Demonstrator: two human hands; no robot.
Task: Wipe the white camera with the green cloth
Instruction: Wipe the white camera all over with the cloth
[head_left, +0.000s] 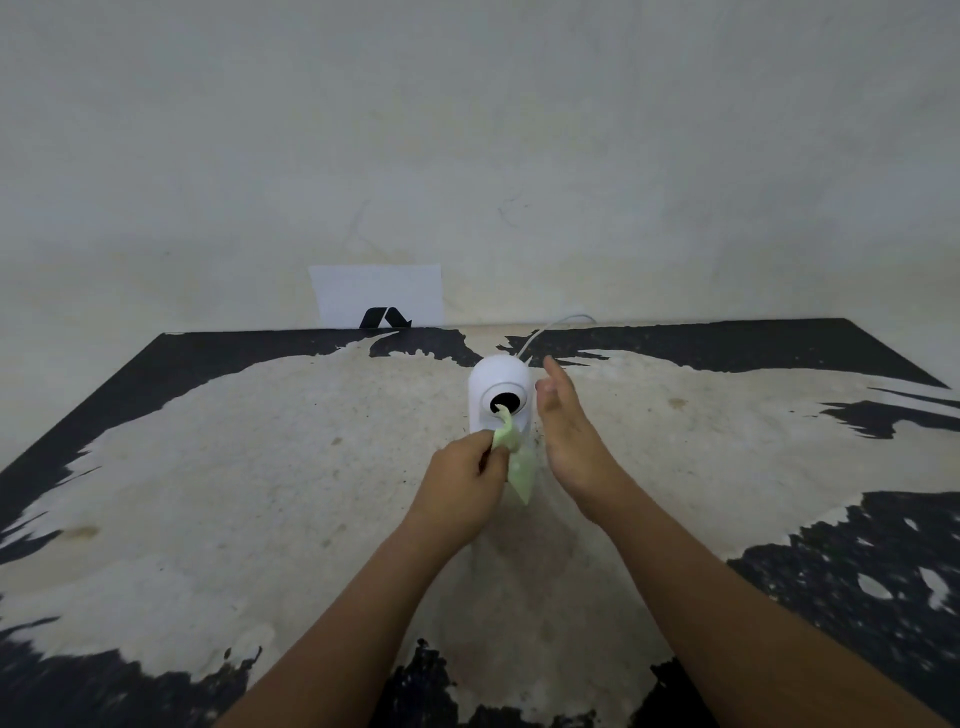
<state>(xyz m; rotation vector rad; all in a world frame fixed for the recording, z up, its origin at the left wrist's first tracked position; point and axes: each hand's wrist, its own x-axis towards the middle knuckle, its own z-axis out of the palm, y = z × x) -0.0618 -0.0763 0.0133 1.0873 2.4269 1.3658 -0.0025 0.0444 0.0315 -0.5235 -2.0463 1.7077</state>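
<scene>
A white rounded camera (497, 375) with a black lens stands upright on the worn table (260, 467), lens facing me. My left hand (464, 483) is closed on a pale green cloth (514, 457). A twisted tip of the cloth reaches up to the lower edge of the lens, and the rest hangs below my fist. Just right of the camera is my right hand (566, 431), fingers open and straight, close beside the body; I cannot tell if it touches. A white cable (550, 330) runs from the camera's back toward the wall.
The table top is pale with peeling black patches around its edges. A white sheet of paper with a black logo (378, 297) leans against the grey wall behind the table, left of the camera.
</scene>
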